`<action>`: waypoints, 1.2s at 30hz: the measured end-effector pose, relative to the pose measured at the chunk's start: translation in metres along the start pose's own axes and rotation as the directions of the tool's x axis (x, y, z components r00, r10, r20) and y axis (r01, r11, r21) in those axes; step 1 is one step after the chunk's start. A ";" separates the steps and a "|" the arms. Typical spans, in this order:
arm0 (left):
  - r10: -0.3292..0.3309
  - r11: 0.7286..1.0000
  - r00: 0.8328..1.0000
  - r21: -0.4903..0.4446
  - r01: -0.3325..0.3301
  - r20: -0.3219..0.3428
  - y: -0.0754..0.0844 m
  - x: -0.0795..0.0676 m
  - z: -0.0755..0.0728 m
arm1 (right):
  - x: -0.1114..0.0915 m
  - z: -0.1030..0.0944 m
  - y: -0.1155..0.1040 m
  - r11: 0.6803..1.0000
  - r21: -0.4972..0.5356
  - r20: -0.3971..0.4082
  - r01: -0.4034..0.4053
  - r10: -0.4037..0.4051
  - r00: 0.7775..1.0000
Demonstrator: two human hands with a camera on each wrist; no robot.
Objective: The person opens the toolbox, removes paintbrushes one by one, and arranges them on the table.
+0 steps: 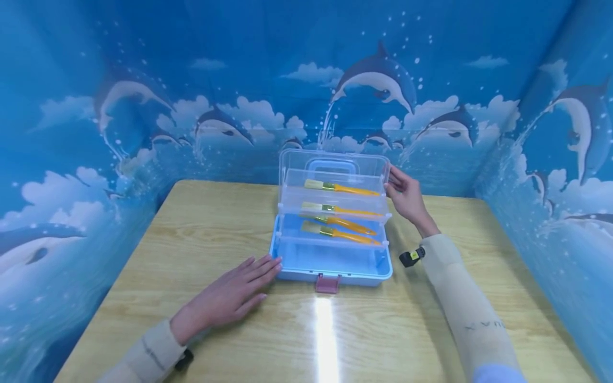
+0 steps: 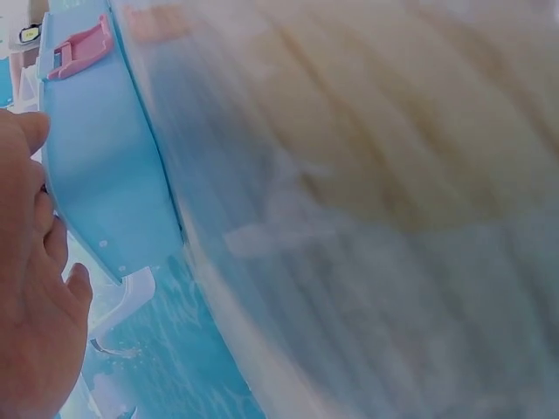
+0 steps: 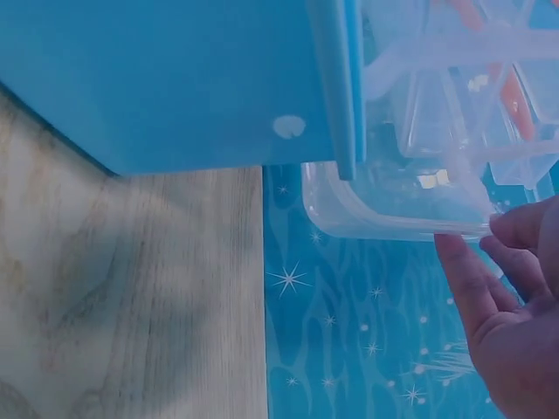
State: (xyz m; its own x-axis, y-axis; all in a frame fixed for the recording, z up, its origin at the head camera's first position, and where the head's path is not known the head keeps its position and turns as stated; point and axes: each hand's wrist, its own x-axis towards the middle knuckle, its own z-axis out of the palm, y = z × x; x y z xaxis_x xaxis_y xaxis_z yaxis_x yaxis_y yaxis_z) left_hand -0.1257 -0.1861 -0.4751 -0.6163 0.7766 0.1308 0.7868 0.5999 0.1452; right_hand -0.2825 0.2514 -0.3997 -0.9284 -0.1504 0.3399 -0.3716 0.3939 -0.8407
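A blue toolbox stands with its clear lid swung up at the back. Clear tiered trays fan out above its base, and several paintbrushes with orange handles and pale bristles lie across them. My right hand holds the lid's right edge between thumb and fingers; the right wrist view shows the fingertips on the lid's rim. My left hand lies with straight fingers, their tips at the toolbox's front left corner. A pink latch hangs down at the toolbox's front.
Beneath the toolbox is a light wooden table. A blue dolphin-print cloth rises behind it and along both sides. Both sleeves carry small wrist cameras, the right one beside the toolbox.
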 end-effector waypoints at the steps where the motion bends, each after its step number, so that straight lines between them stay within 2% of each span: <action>1: -0.003 1.000 1.000 -0.004 0.003 0.007 0.000 0.000 0.000 | 0.001 0.000 0.000 1.000 0.000 0.008 -0.017 0.017 1.000; 4: -0.016 1.000 0.999 -0.015 0.016 0.029 0.000 0.000 -0.001 | 0.004 0.001 0.001 0.998 -0.012 0.026 -0.060 0.061 0.998; 9: -0.024 1.000 0.999 -0.006 0.024 0.036 0.000 0.000 -0.003 | 0.011 0.002 0.006 0.996 -0.042 0.038 -0.082 0.084 0.996; 17: -0.030 0.999 0.999 -0.010 0.030 0.040 0.001 0.000 -0.003 | 0.026 0.001 0.045 0.987 -0.026 0.098 -0.156 0.158 0.983; 20: -0.026 1.000 0.999 -0.015 0.026 0.029 0.002 0.000 -0.003 | 0.025 -0.001 0.046 0.977 -0.011 0.148 -0.213 0.213 0.966; 24: -0.017 1.000 1.000 -0.015 0.017 0.009 0.001 -0.002 -0.002 | 0.023 -0.001 0.046 0.949 -0.010 0.207 -0.316 0.312 0.927; 26: -0.012 1.000 1.000 -0.011 0.012 -0.001 0.001 -0.003 -0.001 | 0.024 0.001 0.051 0.940 -0.004 0.223 -0.342 0.334 0.916; 28: -0.009 1.000 1.000 -0.009 0.009 -0.011 0.000 -0.003 0.000 | 0.026 0.004 0.065 0.934 0.011 0.222 -0.356 0.345 0.912; 31: -0.002 1.000 1.000 -0.007 0.002 -0.029 0.000 -0.004 0.000 | 0.025 0.007 0.071 0.936 0.037 0.231 -0.349 0.332 0.915; 36: 0.000 1.000 1.000 -0.014 0.000 -0.022 0.000 -0.004 -0.001 | 0.024 0.012 0.077 0.918 0.104 0.231 -0.382 0.351 0.907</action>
State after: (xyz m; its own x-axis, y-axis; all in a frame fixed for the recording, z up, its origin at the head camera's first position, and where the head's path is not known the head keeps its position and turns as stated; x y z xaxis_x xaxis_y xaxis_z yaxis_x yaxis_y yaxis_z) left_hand -0.1236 -0.1895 -0.4749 -0.6171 0.7720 0.1524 0.7863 0.5971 0.1590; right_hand -0.3336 0.2675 -0.4608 -0.9745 -0.2080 -0.0842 0.0124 0.3248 -0.9457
